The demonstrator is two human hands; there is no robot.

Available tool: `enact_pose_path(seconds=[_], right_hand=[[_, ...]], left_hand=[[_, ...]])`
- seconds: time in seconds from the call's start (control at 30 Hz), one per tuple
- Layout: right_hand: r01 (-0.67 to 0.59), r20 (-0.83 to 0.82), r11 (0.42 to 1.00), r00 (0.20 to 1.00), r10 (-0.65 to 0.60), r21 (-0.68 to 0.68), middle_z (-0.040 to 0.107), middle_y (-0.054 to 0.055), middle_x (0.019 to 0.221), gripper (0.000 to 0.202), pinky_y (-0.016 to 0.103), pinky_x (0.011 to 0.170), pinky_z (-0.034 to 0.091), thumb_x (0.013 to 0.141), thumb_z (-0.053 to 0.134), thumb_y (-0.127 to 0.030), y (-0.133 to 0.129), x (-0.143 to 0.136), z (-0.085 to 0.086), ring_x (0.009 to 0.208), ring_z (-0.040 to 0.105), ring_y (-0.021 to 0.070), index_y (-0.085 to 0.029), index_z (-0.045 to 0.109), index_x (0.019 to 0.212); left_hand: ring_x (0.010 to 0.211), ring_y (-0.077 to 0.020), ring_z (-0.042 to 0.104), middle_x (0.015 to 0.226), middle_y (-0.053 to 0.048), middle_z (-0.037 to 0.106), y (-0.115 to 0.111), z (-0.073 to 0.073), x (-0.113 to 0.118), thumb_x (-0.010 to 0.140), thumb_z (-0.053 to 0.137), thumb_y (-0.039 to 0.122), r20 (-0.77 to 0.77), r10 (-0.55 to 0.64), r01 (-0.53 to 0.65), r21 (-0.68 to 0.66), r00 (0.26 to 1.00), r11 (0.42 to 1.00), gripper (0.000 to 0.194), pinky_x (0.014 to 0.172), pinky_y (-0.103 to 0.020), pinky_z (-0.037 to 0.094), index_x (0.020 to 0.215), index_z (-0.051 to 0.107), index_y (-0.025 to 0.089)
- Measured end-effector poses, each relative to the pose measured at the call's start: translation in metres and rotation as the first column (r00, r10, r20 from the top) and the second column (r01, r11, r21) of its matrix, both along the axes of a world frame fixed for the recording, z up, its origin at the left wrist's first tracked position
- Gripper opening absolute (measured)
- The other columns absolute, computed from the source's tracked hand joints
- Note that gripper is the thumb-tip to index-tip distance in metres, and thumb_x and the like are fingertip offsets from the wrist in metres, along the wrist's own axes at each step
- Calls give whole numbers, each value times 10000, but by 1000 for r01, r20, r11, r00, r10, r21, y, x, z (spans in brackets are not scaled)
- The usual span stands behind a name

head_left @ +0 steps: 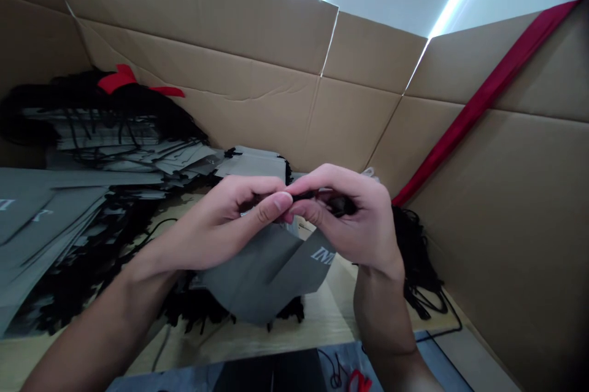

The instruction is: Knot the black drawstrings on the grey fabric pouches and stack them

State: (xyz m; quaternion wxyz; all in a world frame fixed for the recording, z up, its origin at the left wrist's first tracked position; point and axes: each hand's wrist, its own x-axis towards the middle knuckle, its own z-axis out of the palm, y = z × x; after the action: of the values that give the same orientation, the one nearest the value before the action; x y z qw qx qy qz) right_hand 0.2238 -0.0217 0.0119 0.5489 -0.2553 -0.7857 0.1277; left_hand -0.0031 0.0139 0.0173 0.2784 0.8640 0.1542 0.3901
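My left hand (pixel 234 214) and my right hand (pixel 356 211) meet in the middle of the head view, above the table. Both are closed, thumbs pressed against index fingers, on a short black cord (pixel 304 196). Most of the cord is hidden by my fingers. Just below them is a grey bag (pixel 257 269) with white printed letters, tilted and partly covered by my hands. Whether the cord runs through the bag's edge, I cannot tell.
Stacks of grey bags (pixel 27 220) with black cords fill the left. Behind my hands stands another grey stack (pixel 255 164). Black cords (pixel 416 257) lie in a bundle at right. Cardboard walls (pixel 257 79) enclose the table (pixel 326 312). A red strip (pixel 488 100) runs down the right wall.
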Motion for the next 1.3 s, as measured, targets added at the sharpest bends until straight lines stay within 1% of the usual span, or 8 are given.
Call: enact_pose_path(seconds=[0.17,0.33,0.5,0.67,0.77,0.87,1.03,1.3], right_hand=[[103,-62,995,993,-103,-13,791,-27,804,187,234,533,516,901,994,-325,3,0,-2,606,648,113,-245,863,1008],[74,-87,985,994,-61,157,847,-17,867,115,251,701,595,960,940,-244,13,-2,-4,744,752,126,-234,840,905],[81,-95,967,994,-59,242,814,-19,792,169,246,647,552,1010,871,-169,14,-4,-5,689,715,110,-210,806,859],[30,-110,975,994,-6,219,792,-36,769,202,233,643,527,1000,829,-75,9,-5,-5,679,683,94,-207,786,854],[-11,-71,992,997,20,126,817,-19,868,123,249,655,558,953,933,-178,7,-1,-3,709,703,114,-236,827,981],[-54,23,992,998,51,113,846,26,1035,293,271,644,599,909,990,-301,8,2,-1,789,753,158,-270,854,1166],[-55,25,981,998,51,185,849,25,947,58,287,737,643,1004,872,-206,13,2,-2,822,789,169,-244,853,1043],[-103,-151,995,983,102,-1,801,-18,751,98,224,580,567,1042,823,-240,15,-9,-11,632,734,119,-229,829,945]], left_hand=[[625,-73,460,701,68,550,-2,4,0,1155,551,225,-2,8,-8,31,1000,1000,352,550,-169,357,832,686,184],[646,-85,462,713,57,543,-2,5,0,1151,555,261,-24,13,-14,-25,1000,1000,347,577,-191,369,844,699,187],[629,-100,395,688,45,495,-4,2,-4,1146,596,283,21,-24,25,-90,999,996,370,546,-241,305,798,675,185],[657,-124,460,730,14,569,-5,-1,-10,1148,616,346,28,-66,70,-156,997,985,385,576,-270,337,807,694,187],[648,-117,469,712,24,577,-4,-2,-10,1140,634,312,15,-47,48,-95,999,994,345,579,-250,359,829,716,187],[696,-117,572,774,19,703,-2,-1,-7,1112,687,282,26,-59,60,-63,998,996,260,627,-216,434,886,778,192],[739,-116,625,823,16,748,-2,1,-2,1125,652,285,-5,-36,35,-65,999,997,260,672,-190,484,947,812,186],[701,-141,569,783,-19,719,-7,-3,-3,1120,665,332,62,-63,70,-132,996,989,313,609,-248,437,891,799,166]])
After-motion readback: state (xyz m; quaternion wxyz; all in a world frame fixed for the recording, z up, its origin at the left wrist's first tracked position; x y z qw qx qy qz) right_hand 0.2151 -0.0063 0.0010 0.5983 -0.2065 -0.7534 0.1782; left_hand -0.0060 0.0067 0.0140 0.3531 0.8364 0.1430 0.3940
